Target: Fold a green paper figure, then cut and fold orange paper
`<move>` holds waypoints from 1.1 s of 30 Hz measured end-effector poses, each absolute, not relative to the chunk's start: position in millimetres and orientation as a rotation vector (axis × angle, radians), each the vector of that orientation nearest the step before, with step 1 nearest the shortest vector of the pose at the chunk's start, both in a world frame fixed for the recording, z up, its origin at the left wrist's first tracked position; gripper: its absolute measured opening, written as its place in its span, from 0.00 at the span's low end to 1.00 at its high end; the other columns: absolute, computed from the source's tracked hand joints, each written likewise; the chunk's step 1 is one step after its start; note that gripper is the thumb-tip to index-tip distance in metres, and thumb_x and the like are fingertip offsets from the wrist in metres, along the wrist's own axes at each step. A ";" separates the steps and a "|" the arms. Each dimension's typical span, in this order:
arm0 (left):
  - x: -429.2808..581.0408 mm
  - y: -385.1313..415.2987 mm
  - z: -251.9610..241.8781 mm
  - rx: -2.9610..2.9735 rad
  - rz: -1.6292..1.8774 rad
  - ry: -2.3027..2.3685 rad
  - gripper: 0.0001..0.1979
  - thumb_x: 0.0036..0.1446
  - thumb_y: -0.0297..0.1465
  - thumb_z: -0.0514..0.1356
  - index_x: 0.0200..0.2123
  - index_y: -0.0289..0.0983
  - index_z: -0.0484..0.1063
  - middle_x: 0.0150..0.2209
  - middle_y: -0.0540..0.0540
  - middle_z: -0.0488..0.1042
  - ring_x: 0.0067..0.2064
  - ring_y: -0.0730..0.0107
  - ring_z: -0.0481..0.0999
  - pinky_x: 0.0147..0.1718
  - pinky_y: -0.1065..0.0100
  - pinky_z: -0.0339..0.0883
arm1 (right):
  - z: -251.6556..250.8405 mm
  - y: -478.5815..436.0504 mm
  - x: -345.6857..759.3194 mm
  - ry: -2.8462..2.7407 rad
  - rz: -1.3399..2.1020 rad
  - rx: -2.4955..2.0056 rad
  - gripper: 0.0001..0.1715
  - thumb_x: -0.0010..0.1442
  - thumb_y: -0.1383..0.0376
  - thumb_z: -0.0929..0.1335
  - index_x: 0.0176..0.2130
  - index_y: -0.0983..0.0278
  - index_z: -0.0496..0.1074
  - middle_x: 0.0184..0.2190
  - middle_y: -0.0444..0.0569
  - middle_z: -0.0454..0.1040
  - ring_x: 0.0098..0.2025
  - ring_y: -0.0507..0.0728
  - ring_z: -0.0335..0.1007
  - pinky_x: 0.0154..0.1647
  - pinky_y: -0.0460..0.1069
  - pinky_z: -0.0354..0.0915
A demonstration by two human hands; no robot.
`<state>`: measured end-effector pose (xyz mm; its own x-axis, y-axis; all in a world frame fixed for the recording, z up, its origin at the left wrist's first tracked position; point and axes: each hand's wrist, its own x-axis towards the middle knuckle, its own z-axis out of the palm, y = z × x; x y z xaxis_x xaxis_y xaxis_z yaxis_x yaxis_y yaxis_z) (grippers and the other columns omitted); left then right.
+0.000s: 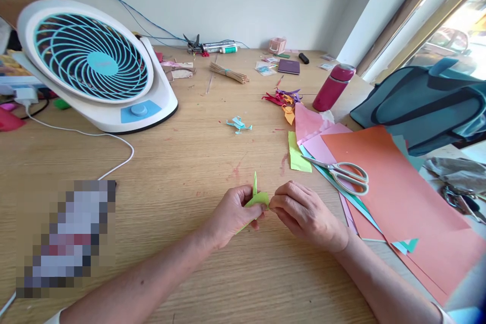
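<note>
Holding a small folded lime-green paper piece (pixel 258 199) in the left hand (pixel 231 212), pinched under the thumb, over the wooden table (pixel 170 187), well apart from its far edge. With the right hand (pixel 301 207) curled at the paper's right end; cannot tell whether gripping. Toward the right edge, white-handled metal scissors (pixel 334 166).

The folded paper (pixel 260 198) is lime green, the bottle (pixel 331 91) crimson
</note>
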<state>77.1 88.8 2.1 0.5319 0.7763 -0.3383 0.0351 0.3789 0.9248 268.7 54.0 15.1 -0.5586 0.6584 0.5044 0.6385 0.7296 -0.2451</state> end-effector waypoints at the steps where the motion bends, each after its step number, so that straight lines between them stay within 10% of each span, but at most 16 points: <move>1: 76.5 88.7 0.7 1.122 0.562 0.917 0.09 0.49 0.33 0.64 0.30 0.35 0.68 0.26 0.52 0.67 0.25 0.75 0.65 0.21 0.73 0.64 | 14.7 54.0 269.1 -2.368 0.037 -0.969 0.07 0.67 0.72 0.63 0.40 0.67 0.71 0.33 0.52 0.71 0.33 0.55 0.65 0.33 0.50 0.64; 33: 70.3 85.6 9.3 1.269 0.498 0.826 0.05 0.55 0.32 0.59 0.33 0.37 0.67 0.22 0.57 0.59 0.22 0.78 0.57 0.21 0.74 0.54 | 14.0 49.5 269.6 -2.213 0.339 -0.911 0.06 0.67 0.72 0.64 0.41 0.63 0.70 0.34 0.50 0.72 0.34 0.53 0.67 0.34 0.47 0.65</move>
